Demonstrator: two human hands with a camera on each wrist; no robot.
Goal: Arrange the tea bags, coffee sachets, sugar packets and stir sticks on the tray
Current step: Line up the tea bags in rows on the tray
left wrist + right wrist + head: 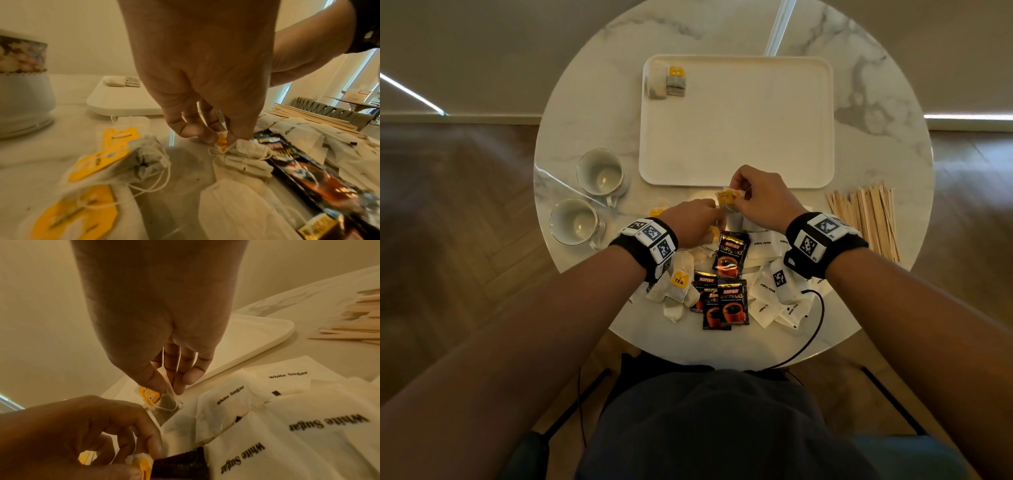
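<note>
Tea bag in my right hand: a small paper tea bag [164,404] with a yellow square tag, lifted just off the marble table, at the near edge of the white rectangular plastic tray [736,137].
Right hand: my right hand [760,195] pinches the bag's top corner between thumb and forefinger; the other fingers hang loosely curled behind it.
Left hand: my left hand [695,222], nearer me than the tray, pinches the tag end of a second crumpled tea bag [242,155] that lies against a black coffee sachet [731,253].
Tray so far: a short stack of tea bags [667,82] sits in its far left corner; the rest of it is bare.
Step in hand: I judge I am gathering tea bags to add to that stack.
How to do it well: I should lift each bag clear by its paper body, not by the string, so the threads do not drag neighbours along; the loose strings on the heap of tea bags [674,291] look ready to tangle.
Placement: I would lay these flat beside the far-corner stack, tags facing the same way, keeping the row tight.
Still off the tray: the white sugar packets [774,294] and the coffee sachets lie on my side of it; the wooden stir sticks [866,219] lie near its near right corner.
Obstacle: two white cups [589,198] stand near the tray's near left corner, so I should carry over the tray's near edge.
</note>
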